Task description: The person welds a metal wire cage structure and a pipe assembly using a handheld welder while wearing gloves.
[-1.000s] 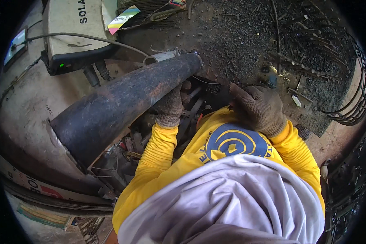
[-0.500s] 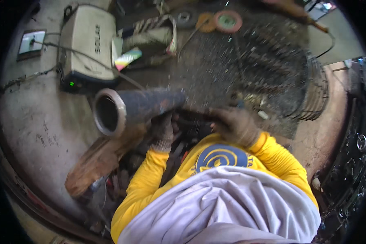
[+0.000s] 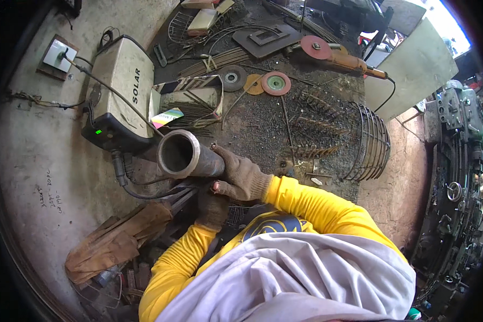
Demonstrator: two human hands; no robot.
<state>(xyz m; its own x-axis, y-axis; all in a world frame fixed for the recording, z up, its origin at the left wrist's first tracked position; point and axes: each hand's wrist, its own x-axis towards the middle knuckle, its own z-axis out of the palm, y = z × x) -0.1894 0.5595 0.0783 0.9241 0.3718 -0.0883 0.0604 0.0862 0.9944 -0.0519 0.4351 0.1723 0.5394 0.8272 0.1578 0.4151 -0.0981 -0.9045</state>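
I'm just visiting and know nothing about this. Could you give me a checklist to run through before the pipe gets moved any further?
1. Right hand on the pipe: ok, it grips the end away from the camera.
2. Left hand supporting the pipe: cannot tell; it is below, and its contact is hidden.
3. Right glove covering the fingers fully: not ok, bare fingertips show.
4. Orange grinder away from the pipe: ok, it lies well apart.
5. Grinder switched off: cannot tell.
6. Far end of the pipe free: cannot tell, the right hand hides it.
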